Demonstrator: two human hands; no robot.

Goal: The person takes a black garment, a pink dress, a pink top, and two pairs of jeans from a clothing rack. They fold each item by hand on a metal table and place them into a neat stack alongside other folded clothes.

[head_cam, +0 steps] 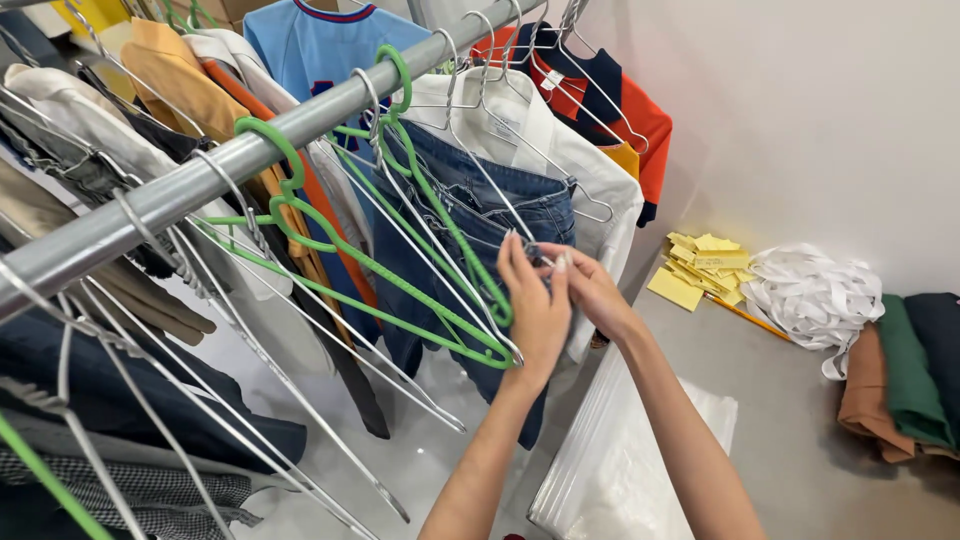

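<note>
Both hands [560, 300] pinch jeans [500, 215] hanging on rail [200, 180].

Two hands work together at the middle: the left hand [535, 310] and the right hand [590, 285], both at the blue jeans [470, 230], one pair. One grey metal rail [200, 180] crosses from near left to far right. Two green hangers [330, 240] hang on it among many wire hangers [250, 330], too tangled to count. At far right lie three folded cloths [905, 380], one heap of white tape [810, 295], one stack of yellow slips [700, 265]
</note>
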